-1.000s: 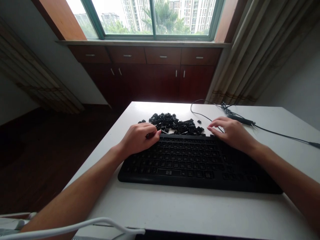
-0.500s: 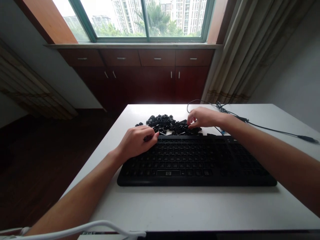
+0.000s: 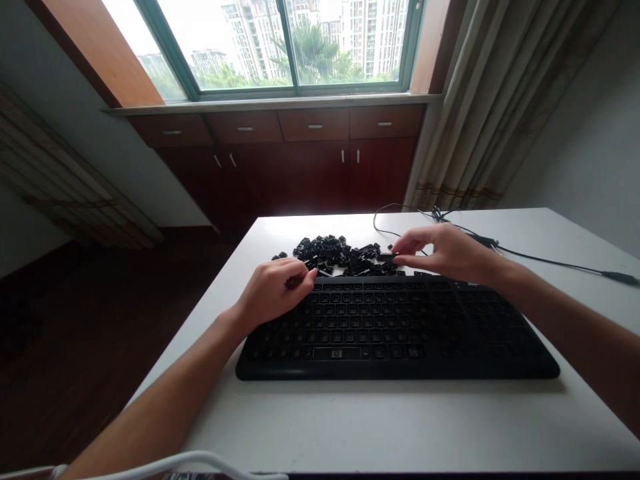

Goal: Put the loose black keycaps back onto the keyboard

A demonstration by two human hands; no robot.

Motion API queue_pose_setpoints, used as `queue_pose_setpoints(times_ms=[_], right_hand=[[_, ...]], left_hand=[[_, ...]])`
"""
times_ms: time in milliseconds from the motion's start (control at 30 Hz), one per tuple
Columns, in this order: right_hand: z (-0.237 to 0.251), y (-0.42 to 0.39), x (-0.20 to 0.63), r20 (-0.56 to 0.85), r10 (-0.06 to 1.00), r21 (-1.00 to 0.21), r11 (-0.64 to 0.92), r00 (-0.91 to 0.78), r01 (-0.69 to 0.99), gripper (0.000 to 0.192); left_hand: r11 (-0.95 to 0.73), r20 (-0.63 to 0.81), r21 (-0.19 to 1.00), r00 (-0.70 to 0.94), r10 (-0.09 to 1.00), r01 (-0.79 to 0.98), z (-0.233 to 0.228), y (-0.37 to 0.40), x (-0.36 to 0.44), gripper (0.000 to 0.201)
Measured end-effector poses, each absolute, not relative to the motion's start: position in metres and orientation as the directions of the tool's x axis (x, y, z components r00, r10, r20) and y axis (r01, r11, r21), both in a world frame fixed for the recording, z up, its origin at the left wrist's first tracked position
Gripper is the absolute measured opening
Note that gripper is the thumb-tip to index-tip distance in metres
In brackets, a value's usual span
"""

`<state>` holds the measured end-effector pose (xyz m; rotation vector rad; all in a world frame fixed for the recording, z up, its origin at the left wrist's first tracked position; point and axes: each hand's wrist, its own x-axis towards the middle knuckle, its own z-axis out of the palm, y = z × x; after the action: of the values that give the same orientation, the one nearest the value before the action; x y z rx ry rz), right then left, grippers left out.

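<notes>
1. Black keycap (image 3: pixel 386 256) sits pinched between the fingertips of our right hand (image 3: pixel 447 253), just over the near edge of the keycap pile (image 3: pixel 345 255).
2. We see our left hand (image 3: pixel 273 291) curled closed on a small dark piece (image 3: pixel 291 283) at the keyboard (image 3: pixel 395 327)'s far left corner.
3. We see the pile lying on the white table (image 3: pixel 380 420) behind the keyboard, with a cable (image 3: pixel 550 261) trailing right.
</notes>
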<state>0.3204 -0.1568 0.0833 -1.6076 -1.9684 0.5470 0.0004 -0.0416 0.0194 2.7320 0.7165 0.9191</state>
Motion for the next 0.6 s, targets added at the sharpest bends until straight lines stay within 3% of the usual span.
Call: queue_pose_setpoints(times_ms=[233, 400, 600], right_hand=[[0.056, -0.199, 0.308, 0.075, 0.997, -0.927, 0.058, 0.031, 0.372, 0.041], [0.047, -0.211, 0.285, 0.129, 0.991, -0.965, 0.119, 0.03, 0.235, 0.043], [0.039, -0.223, 0.26, 0.174, 0.984, -0.95, 0.174, -0.024, 0.258, 0.038]], left_hand=[[-0.772, 0.5, 0.552, 0.616, 0.609, 0.315, 0.028, -0.069, 0.018, 0.009], [-0.814, 0.503, 0.529, 0.685, 0.527, 0.238, 0.035, -0.102, 0.034, 0.024], [-0.829, 0.49, 0.548, 0.76, 0.427, 0.112, 0.037, -0.121, 0.04, 0.036]])
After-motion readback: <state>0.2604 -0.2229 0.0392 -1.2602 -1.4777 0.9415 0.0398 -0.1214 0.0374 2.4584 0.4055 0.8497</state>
